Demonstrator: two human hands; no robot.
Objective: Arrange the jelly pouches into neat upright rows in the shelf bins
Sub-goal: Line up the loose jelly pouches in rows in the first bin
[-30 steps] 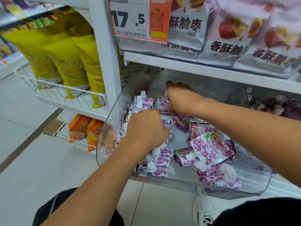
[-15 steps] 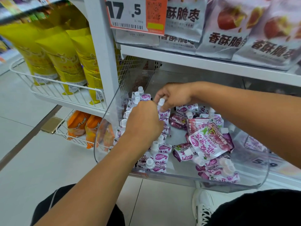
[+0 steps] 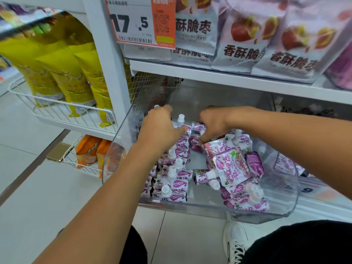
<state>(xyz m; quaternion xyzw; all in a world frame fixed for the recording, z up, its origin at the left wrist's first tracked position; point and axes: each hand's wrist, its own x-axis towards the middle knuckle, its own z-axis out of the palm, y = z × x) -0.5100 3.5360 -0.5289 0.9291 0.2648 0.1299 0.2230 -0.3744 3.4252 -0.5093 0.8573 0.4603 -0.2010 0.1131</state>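
A clear plastic bin (image 3: 285, 210) is pulled out from under a white shelf. Purple-and-white jelly pouches with white caps fill it. An upright row of pouches (image 3: 172, 174) runs along the bin's left side. A loose pile of pouches (image 3: 230, 166) lies flat on the right. My left hand (image 3: 162, 130) rests on the back of the upright row, fingers curled over the pouch tops. My right hand (image 3: 213, 122) reaches to the middle back and grips a pouch (image 3: 198, 126) beside the row.
The white shelf (image 3: 228, 77) above carries white snack bags (image 3: 247, 35) and an orange price tag (image 3: 141, 21). Wire baskets on the left hold yellow bags (image 3: 62, 73) and orange packets (image 3: 89, 149). A white shoe (image 3: 236, 242) stands on the tiled floor below the bin.
My left hand has moved from the middle of the upright row toward its back end. My right hand shifted down onto a pouch beside the row.
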